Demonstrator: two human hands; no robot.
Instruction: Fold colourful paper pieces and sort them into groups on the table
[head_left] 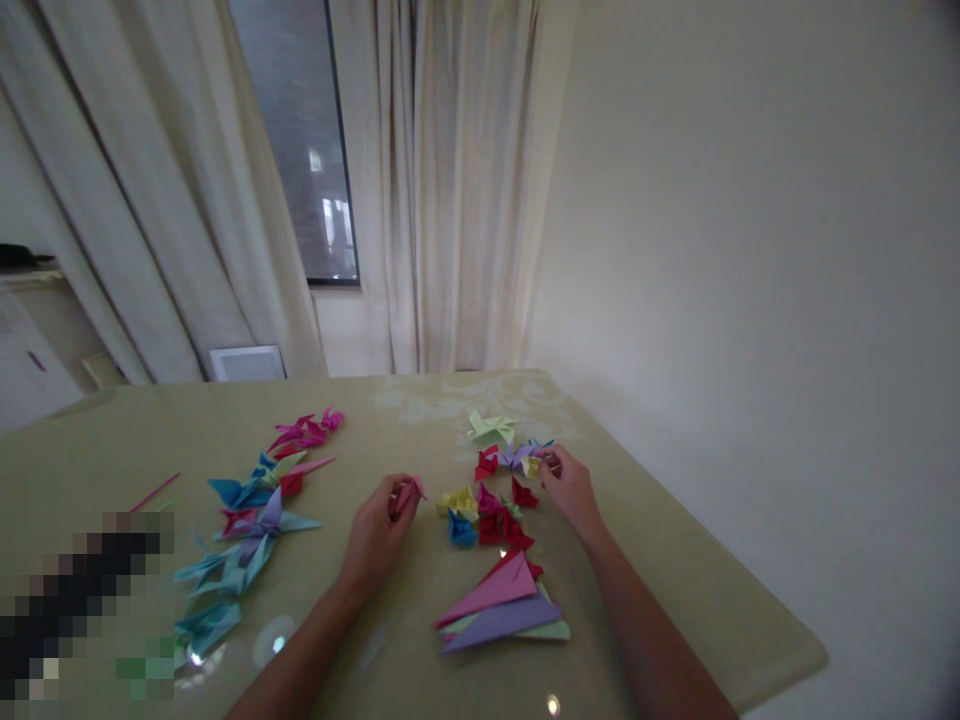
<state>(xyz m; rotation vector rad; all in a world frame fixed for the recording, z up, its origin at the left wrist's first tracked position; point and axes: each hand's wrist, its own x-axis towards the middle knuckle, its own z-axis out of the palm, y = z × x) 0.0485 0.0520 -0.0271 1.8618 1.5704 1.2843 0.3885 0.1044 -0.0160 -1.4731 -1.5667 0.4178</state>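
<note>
My left hand [375, 532] is closed on a pink folded-paper piece [410, 493], held over the middle of the table. My right hand [574, 492] reaches to the far right group, fingertips pinched at a small yellow folded-paper piece [531, 467]. Beside those fingers lie a purple folded piece [512, 457] and a red one [487, 462]. Nearer me are a blue folded piece [461, 529], a yellow one [459, 502] and several red ones [504, 527]. A pile of long folded triangles, with a pink one [495, 592] and a purple one [501, 622] on top, lies between my forearms.
A pale green pinwheel-like paper shape [491, 428] lies at the back. On the left runs a row of folded papers: magenta [304, 434], blue [247, 490] and teal [208, 627]. A blurred-out dark object [75, 600] is at lower left. The table edge [675, 520] slants along the right wall.
</note>
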